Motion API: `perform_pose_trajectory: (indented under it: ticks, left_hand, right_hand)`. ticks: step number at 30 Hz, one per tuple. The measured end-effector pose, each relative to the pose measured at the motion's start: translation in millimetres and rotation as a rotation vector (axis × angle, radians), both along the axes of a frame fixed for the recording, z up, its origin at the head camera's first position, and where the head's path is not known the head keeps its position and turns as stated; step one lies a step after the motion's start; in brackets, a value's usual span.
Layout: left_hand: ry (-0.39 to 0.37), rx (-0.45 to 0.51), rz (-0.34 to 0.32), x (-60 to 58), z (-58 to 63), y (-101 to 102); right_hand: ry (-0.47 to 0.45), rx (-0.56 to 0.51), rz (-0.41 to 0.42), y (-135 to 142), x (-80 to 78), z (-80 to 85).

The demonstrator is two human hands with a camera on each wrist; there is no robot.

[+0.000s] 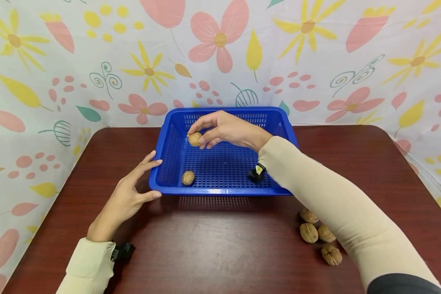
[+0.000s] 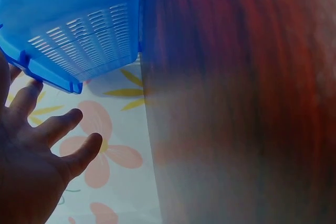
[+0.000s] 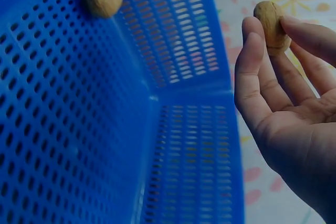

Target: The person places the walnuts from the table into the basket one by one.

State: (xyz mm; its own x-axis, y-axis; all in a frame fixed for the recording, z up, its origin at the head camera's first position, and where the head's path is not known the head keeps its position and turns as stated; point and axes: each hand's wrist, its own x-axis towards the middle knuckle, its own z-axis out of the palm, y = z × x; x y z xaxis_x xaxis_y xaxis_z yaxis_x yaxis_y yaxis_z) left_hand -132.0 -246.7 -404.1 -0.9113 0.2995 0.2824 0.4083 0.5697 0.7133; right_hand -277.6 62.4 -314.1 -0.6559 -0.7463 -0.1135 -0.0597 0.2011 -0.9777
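Observation:
A blue plastic basket (image 1: pixel 226 191) with slotted walls stands on the table. Over its left part, my right hand (image 1: pixel 231 128) pinches a walnut (image 1: pixel 194 139) between thumb and fingertips; the right wrist view shows this walnut (image 3: pixel 271 27) held above the basket's rim. Another walnut (image 1: pixel 188 178) lies on the basket floor at the near left corner. My left hand (image 1: pixel 126 196) touches the basket's left rim with fingers spread and fairly straight. In the left wrist view that hand (image 2: pixel 37 145) is at the basket's edge (image 2: pixel 73 85).
Several walnuts (image 1: pixel 309 233) lie on the dark red-brown table (image 1: pixel 220 249) at the right, partly behind my right forearm. A white cloth with printed flowers (image 1: pixel 220 53) hangs behind the table's far edge. Each wrist wears a small black camera.

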Motion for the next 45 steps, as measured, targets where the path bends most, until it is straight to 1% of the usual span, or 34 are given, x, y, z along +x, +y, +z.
perform_pose_trajectory:
  ticks: [8,12,16,21,28,33,39,45]
  left_hand:
    - [0.02,-0.026,0.011,-0.9,2.6,1.2]
    - [0.026,-0.036,0.014,-1.5,2.9,1.1]
    - [0.033,-0.038,0.011,-2.1,2.1,-0.1]
    - [0.044,-0.045,0.008,-2.7,1.8,0.1]
    - [0.045,-0.042,0.012,-1.3,1.6,0.0]
    - [0.045,-0.033,0.007,-2.1,1.8,-0.2]
    - [0.041,-0.046,0.012,-1.8,2.6,0.0]
    - [0.026,-0.053,0.014,-1.6,2.8,-0.2]
  right_hand:
    - [-0.02,0.002,-0.06,-19.4,-8.5,-26.1]
    - [-0.03,0.029,-0.043,-26.4,-10.4,-37.5]
    - [-0.037,0.079,-0.007,-35.5,-7.9,-46.3]
    - [-0.038,0.137,0.019,-43.0,-6.0,-50.8]
    - [-0.061,0.185,0.026,-45.3,-10.4,-61.5]
    - [-0.06,0.215,0.051,-45.2,-12.7,-68.7]
    - [-0.034,0.262,0.048,-45.5,-13.7,-72.6]
    - [-0.006,0.275,0.035,-47.0,-14.8,-75.2]
